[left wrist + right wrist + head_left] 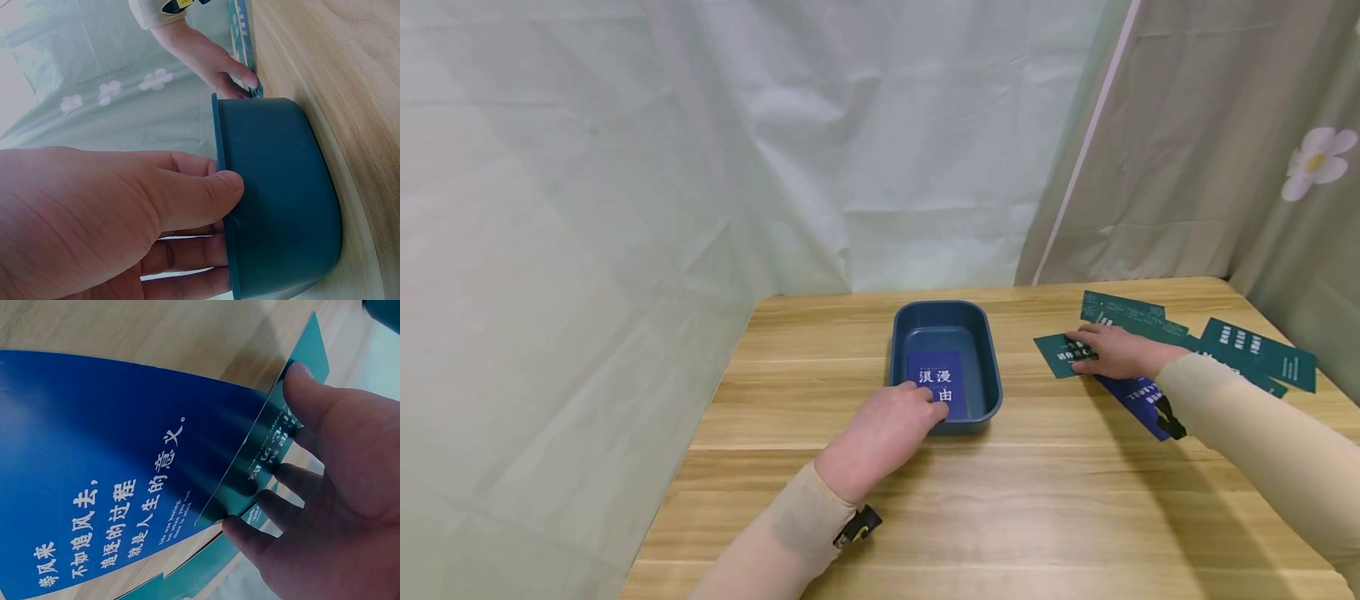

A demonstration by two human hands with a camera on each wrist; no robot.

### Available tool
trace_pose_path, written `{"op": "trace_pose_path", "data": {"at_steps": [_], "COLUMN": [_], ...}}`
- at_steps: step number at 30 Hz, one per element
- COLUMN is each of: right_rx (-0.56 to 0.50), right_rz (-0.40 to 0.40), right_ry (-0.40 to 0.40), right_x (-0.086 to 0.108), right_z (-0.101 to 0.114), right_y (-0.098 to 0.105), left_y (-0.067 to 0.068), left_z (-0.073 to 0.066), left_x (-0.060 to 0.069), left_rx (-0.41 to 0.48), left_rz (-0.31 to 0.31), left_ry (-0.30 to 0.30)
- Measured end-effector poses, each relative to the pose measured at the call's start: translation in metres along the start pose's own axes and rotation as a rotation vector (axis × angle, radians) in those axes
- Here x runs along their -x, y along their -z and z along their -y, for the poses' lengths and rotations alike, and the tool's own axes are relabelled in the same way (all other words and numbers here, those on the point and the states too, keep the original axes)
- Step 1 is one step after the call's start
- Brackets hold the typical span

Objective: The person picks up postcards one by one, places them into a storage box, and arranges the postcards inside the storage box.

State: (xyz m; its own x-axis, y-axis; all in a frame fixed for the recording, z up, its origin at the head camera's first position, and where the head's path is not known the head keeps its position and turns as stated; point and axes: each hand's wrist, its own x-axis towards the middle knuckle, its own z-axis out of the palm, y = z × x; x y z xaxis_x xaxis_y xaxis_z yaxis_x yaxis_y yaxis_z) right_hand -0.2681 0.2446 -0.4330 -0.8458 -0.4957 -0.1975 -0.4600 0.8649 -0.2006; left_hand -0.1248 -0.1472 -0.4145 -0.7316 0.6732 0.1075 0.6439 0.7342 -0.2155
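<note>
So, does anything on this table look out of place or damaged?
Nothing looks spilled or plainly damaged. Only the scattered cards by the right hand look untidy: they overlap at different angles, whereas one blue card lies fairly straight in the tray.

Cream sleeves (1262, 433), black wrist fittings (868, 520)

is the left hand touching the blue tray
Touching. The left wrist view shows the left hand gripping the blue tray, its thumb against the outer wall just below the rim.
</note>
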Motion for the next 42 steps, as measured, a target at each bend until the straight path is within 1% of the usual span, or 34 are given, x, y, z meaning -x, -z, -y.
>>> {"op": "trace_pose_path", "data": {"at_steps": [7, 13, 18, 27, 34, 42], "right_rx": [-0.007, -0.016, 0.014, -0.009, 0.031, 0.048], "right_rz": [0.011, 0.046, 0.049, 0.03, 0.027, 0.045], "right_ry": [-0.009, -0.03, 0.001, 0.026, 0.002, -0.071], "right_x": [0.001, 0.003, 0.001, 0.001, -0.002, -0.006], "right_z": [0.007, 0.015, 0.016, 0.024, 0.029, 0.028], "right_y": [0.001, 0.006, 0.009, 0.011, 0.011, 0.012], "left_y": [0.001, 0.001, 0.0, 0.002, 0.001, 0.0], "left_z": [0.0, 0.0, -0.001, -0.001, 0.0, 0.001], "left_x": [0.001, 0.001, 0.001, 0.0, 0.0, 0.0], "left_rx": [0.009, 0.011, 0.013, 0.01, 0.006, 0.008], "left_rz": [0.013, 0.014, 0.011, 0.022, 0.012, -0.001], "left_ry": [0.008, 0.007, 0.007, 0.011, 0.008, 0.0]}}
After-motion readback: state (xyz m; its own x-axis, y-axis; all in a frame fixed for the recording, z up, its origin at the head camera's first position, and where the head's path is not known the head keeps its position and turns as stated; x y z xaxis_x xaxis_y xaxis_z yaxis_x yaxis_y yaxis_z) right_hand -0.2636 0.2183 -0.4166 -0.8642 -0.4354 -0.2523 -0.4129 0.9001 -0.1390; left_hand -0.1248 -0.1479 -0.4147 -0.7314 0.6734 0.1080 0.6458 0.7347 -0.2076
